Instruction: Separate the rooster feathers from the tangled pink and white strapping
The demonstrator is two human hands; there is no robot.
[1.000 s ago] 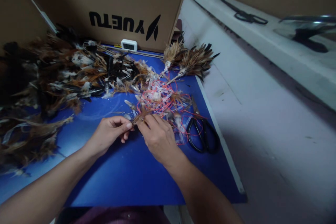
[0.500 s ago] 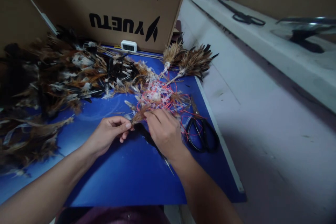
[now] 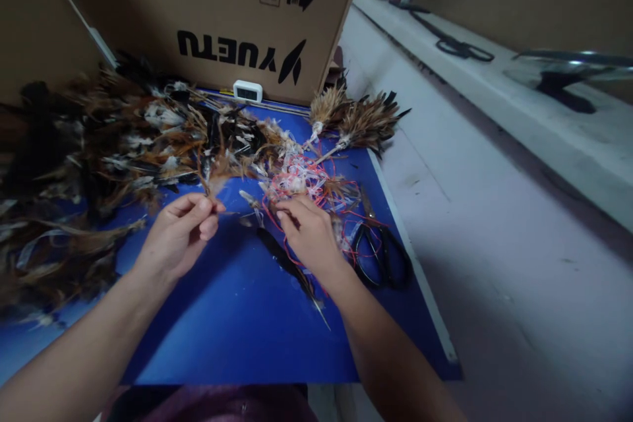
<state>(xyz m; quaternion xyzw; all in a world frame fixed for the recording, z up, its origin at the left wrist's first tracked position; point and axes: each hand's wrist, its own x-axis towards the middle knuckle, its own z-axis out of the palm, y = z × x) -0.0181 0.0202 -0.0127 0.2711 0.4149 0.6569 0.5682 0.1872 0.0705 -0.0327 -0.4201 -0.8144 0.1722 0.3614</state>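
My left hand [image 3: 185, 231] pinches a small bunch of brown feathers [image 3: 215, 178] between thumb and fingertips, tips pointing up, above the blue tabletop. Over the near edge of a tangle of pink string and clear strips [image 3: 304, 178] is my right hand [image 3: 314, 237], its fingers bent and slightly apart with nothing plainly held. A long dark feather [image 3: 277, 252] lies on the table between my hands, its quill toward me. Right of my right hand rest black-handled scissors [image 3: 380, 254], blades pointing away, with pink string across them.
A large heap of brown, black and white feathers [image 3: 163, 138] covers the left and back. Two tied feather bundles on sticks [image 3: 366, 119] lie at the back right. Behind stand a white digital meter [image 3: 248, 91] and a cardboard box [image 3: 222, 0]. A ledge [image 3: 524, 86] runs along the right wall.
My hands have moved apart. The left has shifted left and up with the feather bunch, now upright; the right has come off the feathers and stays near the string.
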